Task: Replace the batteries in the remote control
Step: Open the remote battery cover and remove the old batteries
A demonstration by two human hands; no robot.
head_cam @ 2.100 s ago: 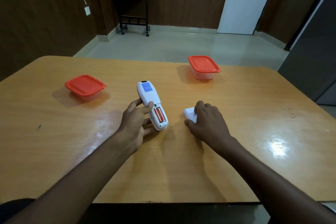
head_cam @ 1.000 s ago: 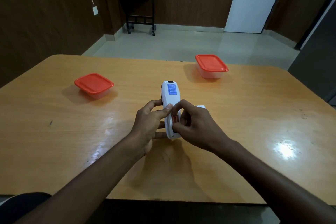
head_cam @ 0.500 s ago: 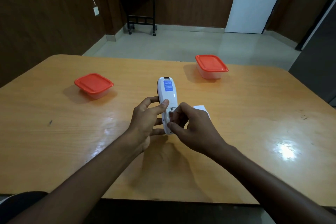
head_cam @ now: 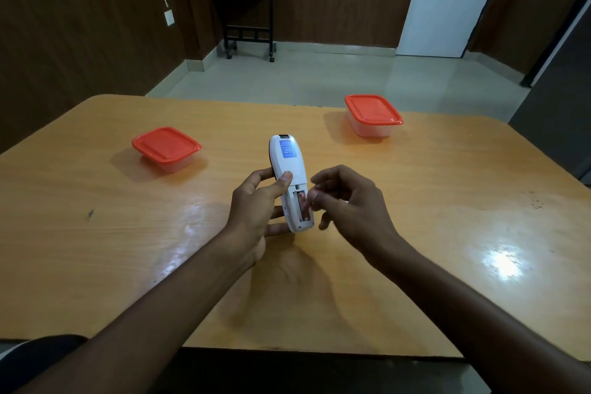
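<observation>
My left hand [head_cam: 252, 211] grips a white remote control [head_cam: 287, 160] just above the wooden table [head_cam: 96, 249]. The remote's back faces up, showing a blue label. Its battery compartment is open and an orange battery [head_cam: 302, 206] lies inside. My right hand [head_cam: 351, 205] is beside the remote's lower end with its fingers curled and apart. One blurred fingertip reaches into the compartment and touches the battery. I see nothing held in that hand. The white battery cover lies hidden behind my right hand.
Two clear plastic containers with red lids stand on the table, one at the left [head_cam: 166, 147] and one at the far right [head_cam: 372, 112]. Beyond the table's far edge are open floor, a black side table and a white door.
My right hand left the cover on the table and came to the remote. Its fingers, pressed over the compartment half a second ago, have now drawn back to the right and uncovered the battery.
</observation>
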